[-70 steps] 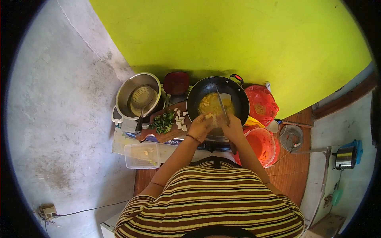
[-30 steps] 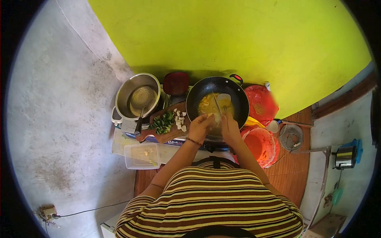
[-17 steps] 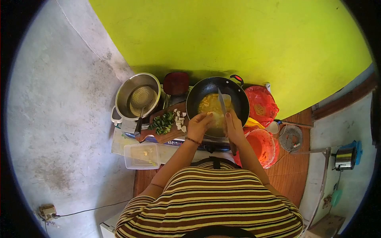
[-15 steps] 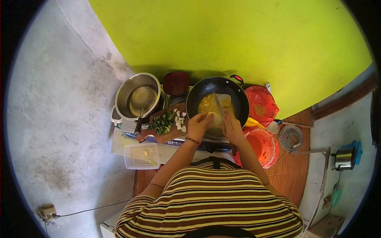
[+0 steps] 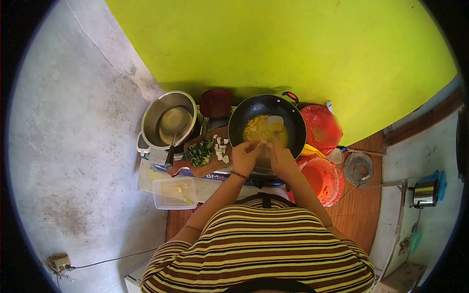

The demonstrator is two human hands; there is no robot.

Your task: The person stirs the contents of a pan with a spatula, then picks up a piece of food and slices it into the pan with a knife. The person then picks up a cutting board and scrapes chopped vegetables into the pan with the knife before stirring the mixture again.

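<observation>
Both hands are close together over the front part of a black wok (image 5: 244, 108) that holds a yellowish food mix (image 5: 256, 126). My left hand (image 5: 245, 155) has its fingers pinched round something small and pale, too small to name. Close beside it, my right hand (image 5: 283, 160) is closed; a knife blade was clear in it earlier and is hardly visible now. A spatula's flat head (image 5: 275, 120) lies in the wok. Left of the wok, a wooden cutting board (image 5: 210, 167) bears chopped greens (image 5: 199, 152) and white pieces (image 5: 221, 149).
A steel pot (image 5: 149, 119) with a skimmer (image 5: 174, 120) stands at the left. Below it is a clear plastic container (image 5: 161, 194). Red basins (image 5: 317, 178), a red bag (image 5: 320, 128) and a white cup (image 5: 336, 156) are at the right. A green wall (image 5: 293, 44) rises behind.
The knife blade, seen before across the wok between the hands, has tipped and is now barely visible. My right hand has turned and shifted slightly down and left.
</observation>
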